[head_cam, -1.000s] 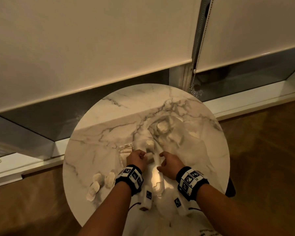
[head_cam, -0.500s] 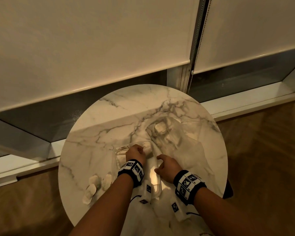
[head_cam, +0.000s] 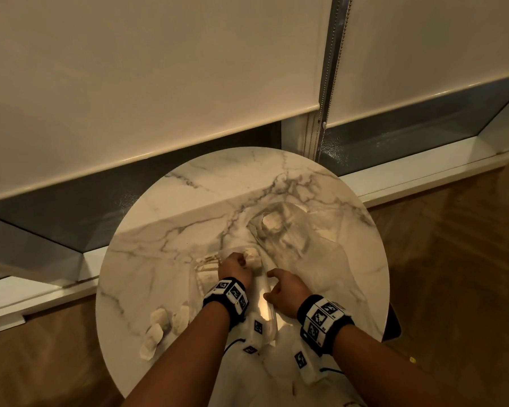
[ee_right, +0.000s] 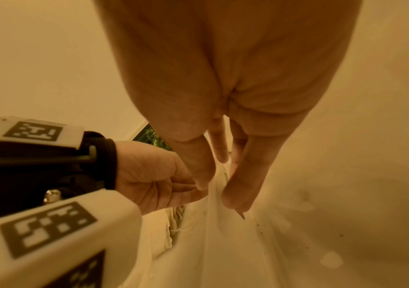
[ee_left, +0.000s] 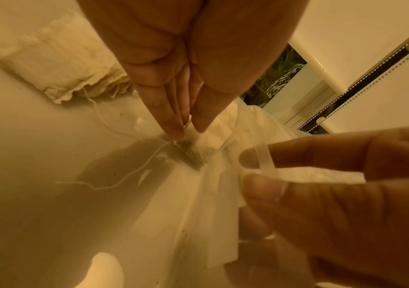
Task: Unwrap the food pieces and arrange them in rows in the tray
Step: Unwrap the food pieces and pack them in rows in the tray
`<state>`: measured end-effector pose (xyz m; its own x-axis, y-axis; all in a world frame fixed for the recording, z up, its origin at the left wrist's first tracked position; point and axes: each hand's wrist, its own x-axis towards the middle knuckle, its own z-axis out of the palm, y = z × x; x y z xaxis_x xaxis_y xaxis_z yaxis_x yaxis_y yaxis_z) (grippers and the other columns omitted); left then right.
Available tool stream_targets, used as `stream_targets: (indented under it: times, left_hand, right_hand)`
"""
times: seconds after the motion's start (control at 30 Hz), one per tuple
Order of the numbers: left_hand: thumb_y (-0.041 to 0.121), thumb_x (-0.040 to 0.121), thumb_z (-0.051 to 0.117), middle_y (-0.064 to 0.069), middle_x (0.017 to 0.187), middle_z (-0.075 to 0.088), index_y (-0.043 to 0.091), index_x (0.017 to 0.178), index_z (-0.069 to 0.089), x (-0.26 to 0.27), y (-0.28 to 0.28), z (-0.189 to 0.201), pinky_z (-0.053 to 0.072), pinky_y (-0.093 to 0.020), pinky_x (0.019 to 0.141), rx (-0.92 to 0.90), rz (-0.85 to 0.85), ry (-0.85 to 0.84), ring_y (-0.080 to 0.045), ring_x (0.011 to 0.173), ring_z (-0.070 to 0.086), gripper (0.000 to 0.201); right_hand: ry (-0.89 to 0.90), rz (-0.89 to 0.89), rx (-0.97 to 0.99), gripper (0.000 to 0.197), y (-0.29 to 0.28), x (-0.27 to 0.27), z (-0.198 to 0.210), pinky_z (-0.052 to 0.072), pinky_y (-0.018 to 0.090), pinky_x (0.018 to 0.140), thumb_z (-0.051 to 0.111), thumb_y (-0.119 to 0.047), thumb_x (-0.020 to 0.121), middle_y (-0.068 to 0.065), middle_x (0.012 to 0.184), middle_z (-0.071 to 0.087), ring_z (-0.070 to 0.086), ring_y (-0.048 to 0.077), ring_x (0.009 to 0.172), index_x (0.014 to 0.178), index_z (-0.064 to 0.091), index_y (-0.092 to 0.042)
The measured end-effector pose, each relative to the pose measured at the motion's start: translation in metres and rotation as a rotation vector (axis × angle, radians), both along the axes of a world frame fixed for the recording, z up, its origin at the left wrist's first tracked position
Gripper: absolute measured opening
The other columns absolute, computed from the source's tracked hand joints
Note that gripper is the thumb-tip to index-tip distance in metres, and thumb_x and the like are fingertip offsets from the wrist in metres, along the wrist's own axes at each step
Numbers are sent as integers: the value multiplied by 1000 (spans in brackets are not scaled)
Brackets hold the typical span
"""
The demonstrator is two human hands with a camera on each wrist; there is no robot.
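From the head camera, we bend over a round marble desk (head_cam: 171, 230) beside a window with lowered blinds (head_cam: 147, 83). Our left hand (head_cam: 235, 268) is curled over a pale food piece (head_cam: 254, 257) at the far end of the clear tray (head_cam: 269, 301), which lies near the desk's near edge. Our right hand (head_cam: 285, 289) hovers just right of the tray with its fingers curled. Three wrapped food pieces (head_cam: 159, 327) lie in a cluster left of the tray, near the desk's left rim. A crumpled clear plastic bag (head_cam: 288, 230) with another piece inside sits beyond the tray, toward the window.

From the left wrist, our left hand's fingers (ee_left: 171, 120) point down, narrowed to a pinch on a thin white thread (ee_left: 124, 175) at the corner of the wrapped piece (ee_left: 196, 154) resting on the tray floor. Our right hand (ee_left: 334, 185) enters from the right, thumb and forefinger pinching a translucent strip of wrapper (ee_left: 267, 163). A crinkled cloth wrapper (ee_left: 58, 58) lies farther back in the tray.

From the right wrist, our right hand's fingers (ee_right: 242, 185) close tightly on the white wrapper film (ee_right: 223, 224), with our left hand (ee_right: 154, 175) touching it from the tray's left side.
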<state>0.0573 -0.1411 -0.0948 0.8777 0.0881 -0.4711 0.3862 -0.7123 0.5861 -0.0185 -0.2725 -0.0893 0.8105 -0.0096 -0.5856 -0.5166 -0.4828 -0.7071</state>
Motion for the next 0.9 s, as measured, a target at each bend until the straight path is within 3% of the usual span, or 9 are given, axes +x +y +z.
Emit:
stream_targets:
  times: [0.27,0.43,0.53,0.6,0.7,0.77,0.83,0.9]
  left_hand:
    - [18,91,61,-8,109,72,14,116,68,1,-1,2,45,-23,81,-19,6,3,-26,106,65,27]
    - [18,90,61,-9,108,72,13,116,68,1,0,2,48,-26,87,-29,11,10,-27,106,65,28]
    - [15,91,58,-11,115,69,10,121,64,0,2,5,46,-25,88,-17,12,18,-28,111,63,31]
    - [12,91,57,-12,124,65,10,129,60,-1,5,7,46,-29,96,2,2,27,-29,117,60,37]
    - [9,89,60,-10,131,61,11,135,55,-1,11,12,44,-29,101,-8,6,40,-26,121,57,46]
    - [9,88,62,-7,124,65,13,129,59,-2,14,15,46,-27,95,-48,27,40,-23,114,60,41]
    - [12,88,63,-3,110,69,16,118,65,-5,18,20,48,-24,85,-85,52,20,-19,100,63,30]
    - [16,87,64,-1,99,70,20,109,68,-10,23,27,53,-27,84,-130,73,-15,-18,93,65,22]
  right_hand:
    - [8,-7,-6,56,1,2,-3,44,13,59,71,-17,89,9,95,72,64,12,74,140,48,-19]
    - [-1,-4,-29,58,2,3,-6,48,22,80,73,-20,88,9,113,69,67,19,99,141,50,-19]
    - [-8,5,-40,56,2,3,-7,47,21,78,72,-21,89,6,104,71,66,14,89,141,50,-19]
    - [-8,1,-44,56,3,2,-6,47,21,77,71,-21,90,5,101,71,65,13,85,141,49,-20]
    - [-17,-9,-48,54,3,2,-7,42,9,60,70,-20,91,-1,84,68,61,4,68,141,49,-21]
    - [-20,-20,-50,54,4,1,-8,40,8,56,70,-19,90,-4,79,65,58,2,65,141,49,-21]
    - [-12,-33,-48,54,4,1,-10,44,15,66,70,-19,90,-3,85,67,61,8,72,140,50,-21]
    - [-5,-38,-58,53,5,1,-11,46,21,73,69,-20,90,1,95,68,64,14,82,139,52,-21]
